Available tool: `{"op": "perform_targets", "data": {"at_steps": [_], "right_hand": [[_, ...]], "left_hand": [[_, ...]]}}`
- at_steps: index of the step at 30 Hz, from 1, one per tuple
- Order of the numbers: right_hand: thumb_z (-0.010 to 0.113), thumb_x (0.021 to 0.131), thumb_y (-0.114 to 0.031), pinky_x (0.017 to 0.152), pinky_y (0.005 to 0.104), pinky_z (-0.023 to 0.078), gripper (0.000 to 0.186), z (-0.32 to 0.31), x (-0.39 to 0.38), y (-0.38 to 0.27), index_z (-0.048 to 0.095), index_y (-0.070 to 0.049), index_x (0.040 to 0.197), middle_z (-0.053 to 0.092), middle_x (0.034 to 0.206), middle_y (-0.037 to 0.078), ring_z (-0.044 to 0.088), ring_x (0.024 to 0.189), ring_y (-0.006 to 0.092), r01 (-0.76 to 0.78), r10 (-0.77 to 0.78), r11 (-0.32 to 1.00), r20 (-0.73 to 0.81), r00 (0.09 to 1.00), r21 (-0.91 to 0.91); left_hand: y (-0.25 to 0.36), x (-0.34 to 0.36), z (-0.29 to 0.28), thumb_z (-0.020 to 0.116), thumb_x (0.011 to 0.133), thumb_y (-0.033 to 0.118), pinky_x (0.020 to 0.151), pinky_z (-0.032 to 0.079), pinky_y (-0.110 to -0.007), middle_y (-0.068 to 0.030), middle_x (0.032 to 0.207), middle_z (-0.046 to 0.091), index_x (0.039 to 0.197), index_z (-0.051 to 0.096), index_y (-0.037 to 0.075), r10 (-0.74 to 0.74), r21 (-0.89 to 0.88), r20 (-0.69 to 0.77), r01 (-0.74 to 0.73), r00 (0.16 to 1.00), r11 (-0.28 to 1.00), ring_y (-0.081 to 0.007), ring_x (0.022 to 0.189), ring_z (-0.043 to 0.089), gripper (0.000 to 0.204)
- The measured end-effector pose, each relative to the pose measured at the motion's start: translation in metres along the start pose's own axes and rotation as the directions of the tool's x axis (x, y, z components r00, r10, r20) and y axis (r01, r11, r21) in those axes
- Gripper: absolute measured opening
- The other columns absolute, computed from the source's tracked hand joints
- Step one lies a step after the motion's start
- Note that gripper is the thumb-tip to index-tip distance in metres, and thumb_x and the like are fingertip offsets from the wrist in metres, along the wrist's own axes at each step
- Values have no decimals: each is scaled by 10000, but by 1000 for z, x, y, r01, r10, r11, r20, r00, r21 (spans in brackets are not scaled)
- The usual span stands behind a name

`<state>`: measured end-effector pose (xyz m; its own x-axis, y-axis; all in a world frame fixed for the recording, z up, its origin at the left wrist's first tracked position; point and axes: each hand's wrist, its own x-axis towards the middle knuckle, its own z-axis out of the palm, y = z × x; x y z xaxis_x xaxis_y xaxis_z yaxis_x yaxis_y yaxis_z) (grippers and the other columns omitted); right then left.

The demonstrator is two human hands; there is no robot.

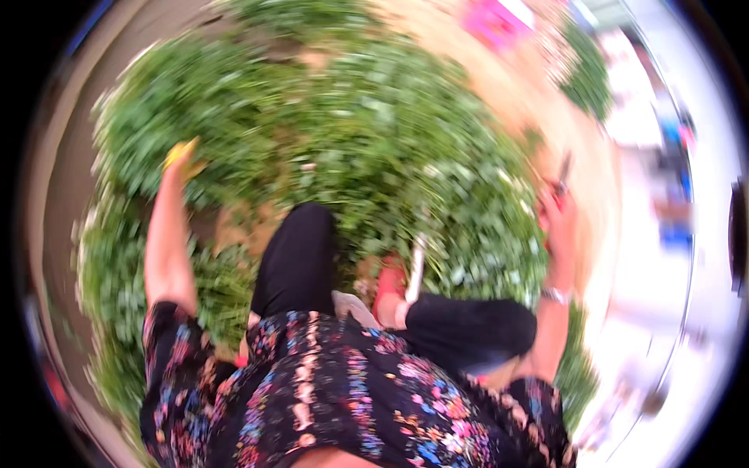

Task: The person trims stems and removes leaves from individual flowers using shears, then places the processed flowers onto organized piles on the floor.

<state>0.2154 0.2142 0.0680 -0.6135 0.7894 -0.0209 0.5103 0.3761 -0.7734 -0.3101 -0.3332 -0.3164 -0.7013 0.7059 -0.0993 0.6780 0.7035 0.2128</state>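
Note:
My left hand (pixel 182 162) reaches out to the left over a big heap of cut green leafy stems (pixel 367 117). Something yellow, perhaps a glove, covers its end, and blur hides the fingers. On the right, beside the heap's edge, my right hand (pixel 555 218) is closed around pruning shears (pixel 564 170). Their dark tip points away from me, and a bit of red shows near the grip. Motion smears the whole picture, so I cannot tell whether the blades are apart.
Leafy bunches surround my bent knees and a red shoe (pixel 389 285). A pale stick-like bar (pixel 417 269) stands near the shoe. Far right are a pink container (pixel 499 22) and another green pile (pixel 585 70) on tan ground. A grey strip (pixel 74 179) runs along the left.

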Motion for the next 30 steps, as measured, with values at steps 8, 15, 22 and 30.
{"op": "perform_targets", "data": {"at_steps": [8,15,22,30], "right_hand": [[627,757,-119,483,256,445,255,-51,-173,227,605,1,981,597,710,39,565,544,122,-468,478,864,-600,642,186],[651,747,-119,538,275,468,154,-32,-232,300,600,-22,855,589,715,43,553,544,138,-520,577,783,-710,404,340],[583,825,-253,755,462,502,260,-16,-207,296,566,-58,997,664,870,170,646,845,354,-712,480,670,-611,630,-209],[572,853,-185,754,470,488,227,-2,-206,292,508,-103,1055,622,964,170,618,895,370,-659,425,686,-566,707,-308]], "left_hand": [[48,31,-34,586,847,510,706,507,-388,-147,799,653,1053,626,70,-392,-76,46,394,919,916,-275,807,635,487],[84,15,-93,553,856,510,834,456,-445,-205,1123,628,1405,386,120,-378,46,-50,381,924,924,-364,972,614,694],[136,3,-95,677,857,283,843,463,-326,-113,1097,645,1229,558,47,-196,-301,-58,170,979,938,-202,950,611,456],[223,-39,-79,660,857,193,856,478,-336,-129,1097,655,1150,596,9,-39,-388,102,76,994,919,-226,991,624,353]]}}
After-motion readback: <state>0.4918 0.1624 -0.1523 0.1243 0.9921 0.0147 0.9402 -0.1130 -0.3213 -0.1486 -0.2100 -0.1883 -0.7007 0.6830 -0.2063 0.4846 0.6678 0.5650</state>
